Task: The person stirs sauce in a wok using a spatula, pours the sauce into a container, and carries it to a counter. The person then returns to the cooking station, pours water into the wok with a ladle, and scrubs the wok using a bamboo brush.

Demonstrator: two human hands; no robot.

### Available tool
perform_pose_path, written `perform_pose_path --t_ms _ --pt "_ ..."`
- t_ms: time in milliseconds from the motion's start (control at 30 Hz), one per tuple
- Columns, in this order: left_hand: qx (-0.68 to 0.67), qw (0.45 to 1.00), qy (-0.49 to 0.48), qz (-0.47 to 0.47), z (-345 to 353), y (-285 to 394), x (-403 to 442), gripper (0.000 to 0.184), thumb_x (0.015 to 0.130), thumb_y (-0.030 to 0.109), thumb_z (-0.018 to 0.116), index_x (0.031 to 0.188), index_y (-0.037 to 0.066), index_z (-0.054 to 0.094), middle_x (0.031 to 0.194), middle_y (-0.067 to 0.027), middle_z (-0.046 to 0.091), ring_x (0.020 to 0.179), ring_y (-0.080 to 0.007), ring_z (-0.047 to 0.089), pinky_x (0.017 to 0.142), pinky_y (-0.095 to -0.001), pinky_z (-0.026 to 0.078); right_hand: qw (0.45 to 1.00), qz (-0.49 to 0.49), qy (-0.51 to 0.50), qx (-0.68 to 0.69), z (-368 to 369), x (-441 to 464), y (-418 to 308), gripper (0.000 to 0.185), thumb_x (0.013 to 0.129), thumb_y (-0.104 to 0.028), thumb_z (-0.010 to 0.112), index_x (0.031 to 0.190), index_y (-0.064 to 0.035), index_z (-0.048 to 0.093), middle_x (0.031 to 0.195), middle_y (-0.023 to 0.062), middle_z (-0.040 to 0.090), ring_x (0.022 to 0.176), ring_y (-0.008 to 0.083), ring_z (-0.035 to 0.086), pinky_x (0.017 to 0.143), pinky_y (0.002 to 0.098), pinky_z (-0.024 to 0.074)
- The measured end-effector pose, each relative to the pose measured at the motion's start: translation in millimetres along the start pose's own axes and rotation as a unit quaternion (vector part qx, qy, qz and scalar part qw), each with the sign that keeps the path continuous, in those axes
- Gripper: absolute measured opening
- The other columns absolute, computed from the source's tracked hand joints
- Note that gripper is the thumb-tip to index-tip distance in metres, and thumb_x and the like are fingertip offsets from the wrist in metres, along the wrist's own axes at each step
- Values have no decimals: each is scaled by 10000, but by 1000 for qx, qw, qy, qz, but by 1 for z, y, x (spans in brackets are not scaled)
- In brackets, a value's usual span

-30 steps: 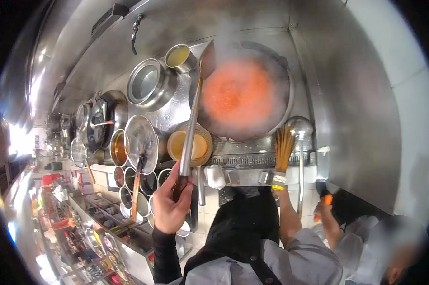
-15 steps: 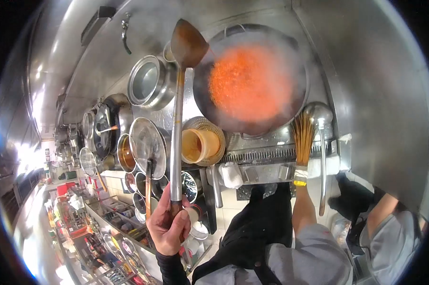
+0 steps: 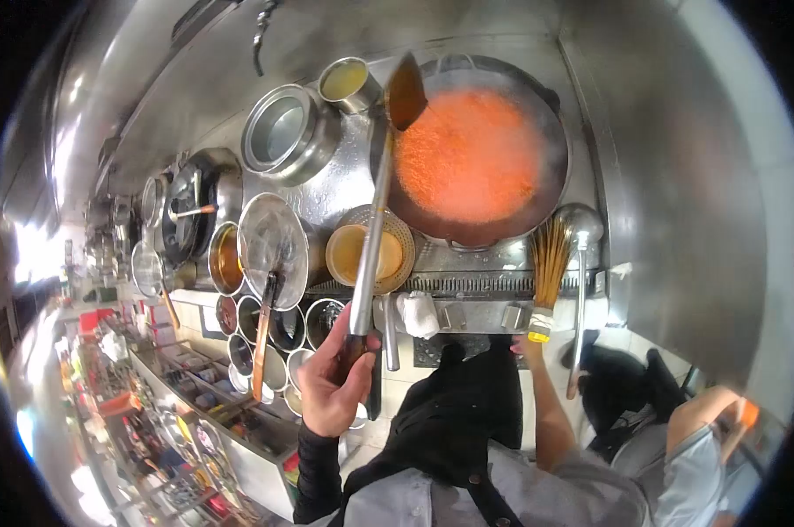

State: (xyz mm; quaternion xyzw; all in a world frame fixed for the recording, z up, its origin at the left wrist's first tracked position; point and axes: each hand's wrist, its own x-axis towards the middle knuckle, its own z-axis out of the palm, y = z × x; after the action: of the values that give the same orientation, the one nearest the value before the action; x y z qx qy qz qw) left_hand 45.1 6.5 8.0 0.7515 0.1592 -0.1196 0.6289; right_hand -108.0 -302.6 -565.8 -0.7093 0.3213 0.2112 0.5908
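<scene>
My left hand [image 3: 333, 378] is closed around the dark grip of a long wok spatula [image 3: 377, 228]. Its brown-stained blade [image 3: 406, 92] is raised over the left rim of a large wok [image 3: 551, 180], which holds steaming, bubbling orange-red liquid [image 3: 467, 158]. My right hand [image 3: 530, 348] is low at the stove's front edge, just below the yellow-banded end of a bamboo brush [image 3: 551, 259]. Its fingers are mostly hidden, and what it touches I cannot make out. A steel ladle [image 3: 581, 263] lies beside the brush.
Left of the wok are a yellow tub [image 3: 346, 250] on a perforated strainer [image 3: 401, 230], a steel pot [image 3: 318, 145], a small pot of yellowish liquid [image 3: 348, 83] and a mesh skimmer [image 3: 274, 237]. A white cloth [image 3: 417, 314] hangs at the front edge. Another person's arm [image 3: 700, 422] is at right.
My left hand has shifted slightly right, bringing the spatula's blade over the wok's left rim. My right hand has moved slightly left and down. The camera view has shifted.
</scene>
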Motion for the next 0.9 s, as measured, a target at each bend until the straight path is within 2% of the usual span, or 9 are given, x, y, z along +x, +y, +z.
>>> perform_pose_path --t_ms 100,267,300,367,467,500,567,700,900 --pt "66 998 -11 -1 -3 1 -2 645 931 -64 587 1544 -12 393 1020 -11 684 733 -10 512 677 -176 455 977 -129 121 -117 -42 -117 -155 226 952 -160 578 866 29 668 679 179 645 648 340 651 628 468 475" --pt "61 998 -23 11 6 -6 -4 624 925 -41 602 1520 -35 415 1032 -35 715 870 -39 595 821 -210 494 829 -274 391 -290 -91 -159 -166 115 877 16 539 949 54 620 853 249 617 813 450 613 742 495 478" --pt "20 999 -27 -3 7 -10 -3 622 927 -41 602 1519 -37 414 1043 -39 721 884 -43 606 835 -214 498 890 -194 350 -220 -92 -150 -142 83 873 -3 561 918 34 620 911 253 622 872 436 612 782 519 467" --pt "37 999 -35 -1 9 -13 0 623 933 -39 598 1527 -27 410 1041 -39 722 766 -30 586 718 -201 499 899 -234 234 -288 -85 -125 -111 71 854 -9 577 896 13 630 836 214 638 789 431 621 751 526 485" --pt "-22 999 -29 -36 21 -3 3 632 937 -45 583 1540 -14 396 1046 -27 702 639 -19 525 569 -187 440 956 -89 100 -263 -41 -49 -24 80 930 -125 609 981 -86 655 780 123 622 788 310 640 731 408 536" --pt "-31 999 -28 -32 23 -5 4 633 940 -47 578 1543 -16 389 1055 -27 697 641 -21 525 571 -187 440 996 3 69 -60 -24 -27 -2 86 955 -174 608 1004 -114 645 820 85 616 800 271 631 729 390 535" --pt "-39 998 -26 -32 22 -12 8 635 944 -50 566 1549 -19 375 1073 -26 686 644 -24 524 577 -188 441 929 98 63 352 9 2 28 112 1007 -272 607 1048 -170 626 899 10 606 824 192 611 723 355 532" --pt "-56 998 -15 -29 19 -23 19 644 943 -94 547 1554 -34 352 1107 -80 681 581 -30 499 522 -184 413 981 140 70 113 24 32 1 111 1004 -257 605 1052 -161 631 909 18 614 829 199 618 729 358 534" --pt "-28 996 -60 60 2 -67 36 658 909 -87 583 1538 -25 400 1123 -87 692 742 -55 559 719 -199 470 991 110 71 -36 0 18 -37 112 998 -236 601 1056 -148 639 925 31 626 835 208 627 738 362 538"
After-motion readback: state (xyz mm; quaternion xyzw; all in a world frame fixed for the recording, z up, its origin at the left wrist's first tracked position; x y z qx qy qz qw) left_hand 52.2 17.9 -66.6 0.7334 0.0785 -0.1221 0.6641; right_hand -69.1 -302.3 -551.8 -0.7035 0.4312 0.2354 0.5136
